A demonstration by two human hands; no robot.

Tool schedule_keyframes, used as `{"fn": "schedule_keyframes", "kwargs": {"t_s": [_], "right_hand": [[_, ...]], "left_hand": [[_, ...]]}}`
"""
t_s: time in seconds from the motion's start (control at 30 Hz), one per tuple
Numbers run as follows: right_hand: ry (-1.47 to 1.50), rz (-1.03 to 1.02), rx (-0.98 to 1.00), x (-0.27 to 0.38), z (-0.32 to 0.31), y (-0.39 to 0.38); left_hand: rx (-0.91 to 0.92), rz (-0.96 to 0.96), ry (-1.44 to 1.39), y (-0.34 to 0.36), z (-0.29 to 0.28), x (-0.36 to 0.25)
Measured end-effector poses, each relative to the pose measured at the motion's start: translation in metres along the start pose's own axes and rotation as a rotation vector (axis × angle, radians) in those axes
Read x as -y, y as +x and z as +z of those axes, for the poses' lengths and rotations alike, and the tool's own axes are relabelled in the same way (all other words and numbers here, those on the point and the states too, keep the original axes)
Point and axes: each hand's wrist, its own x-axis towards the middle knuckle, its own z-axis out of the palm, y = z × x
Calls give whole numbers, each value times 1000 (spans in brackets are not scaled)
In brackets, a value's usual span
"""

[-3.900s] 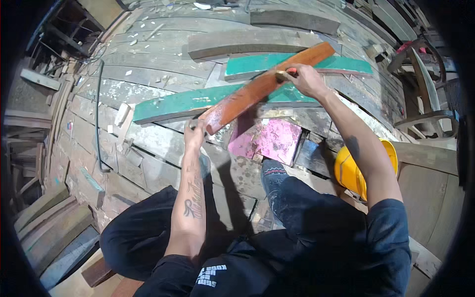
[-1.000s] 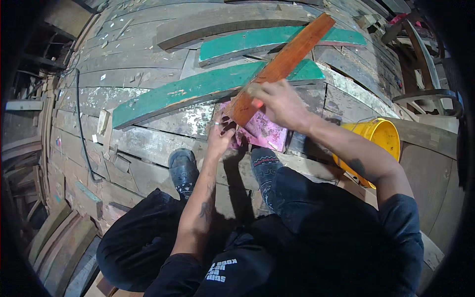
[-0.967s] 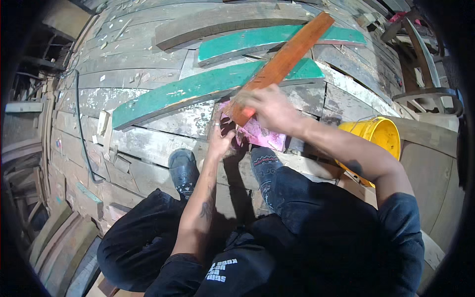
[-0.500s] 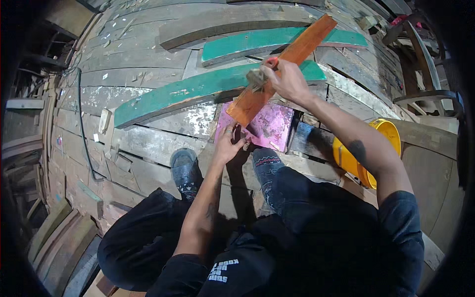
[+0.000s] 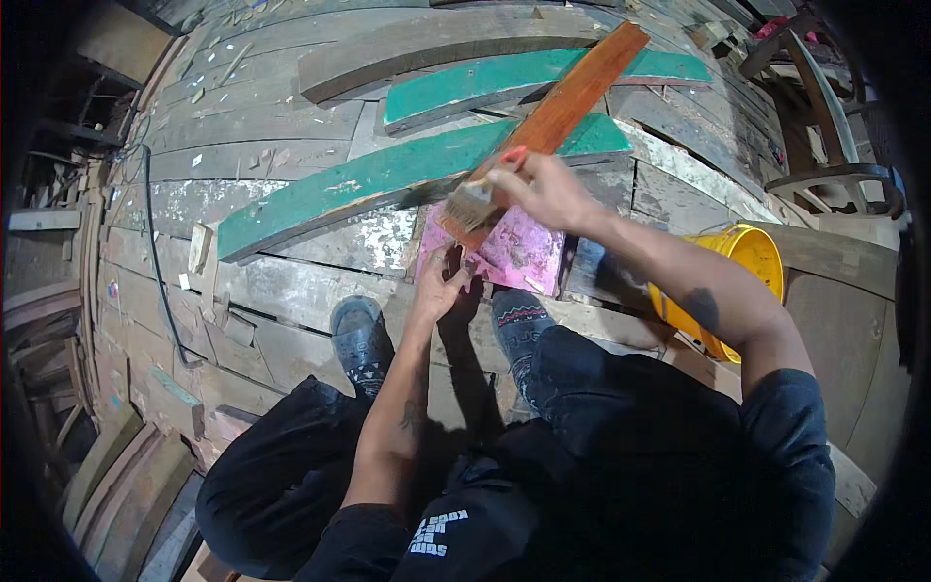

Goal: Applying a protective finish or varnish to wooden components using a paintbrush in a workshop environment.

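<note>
An orange-brown wooden plank [image 5: 572, 92] slants away from me across two green-painted beams [image 5: 320, 199] [image 5: 465, 87]. My left hand [image 5: 438, 281] is closed at its near end, fingertips partly hidden. My right hand [image 5: 543, 189] grips a brush [image 5: 470, 204] with pale bristles and some red-orange on it, the bristles against the plank's lower part. A pink, blotched board [image 5: 524, 252] lies on the floor beneath that end, just beyond my sock-covered feet.
A yellow bucket [image 5: 752, 272] stands by my right forearm. A grey curved beam [image 5: 427, 48] lies farther back on the worn plank floor. A dark hose or bar [image 5: 155, 252] runs along the left, beside stacked timber [image 5: 116, 466]. Wooden furniture parts [image 5: 824, 136] are at the right.
My right hand with the brush has dropped from higher on the plank half a second ago toward its near end. Since 3.9 seconds ago, my left foot has come into view.
</note>
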Motion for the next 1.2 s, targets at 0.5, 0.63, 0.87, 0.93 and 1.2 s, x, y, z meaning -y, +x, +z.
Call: {"fn": "schedule_keyframes", "kwargs": {"t_s": [0.5,0.63,0.87,0.93,1.2], "right_hand": [[-822,-77,-482,-104,-148,37],[-868,-136,-448,-90,-126,36],[-738,-246,-333,-64,-100,34],[-717,-294,-300,-52,-92,32],[-427,-304,-75,0,-45,21]], "left_hand": [[-219,269,599,21,-10,-117],[-116,126,675,27,-10,-126],[-60,135,831,25,-21,-126],[-15,87,851,11,-33,-122],[124,9,1042,-38,-134,-91]]}}
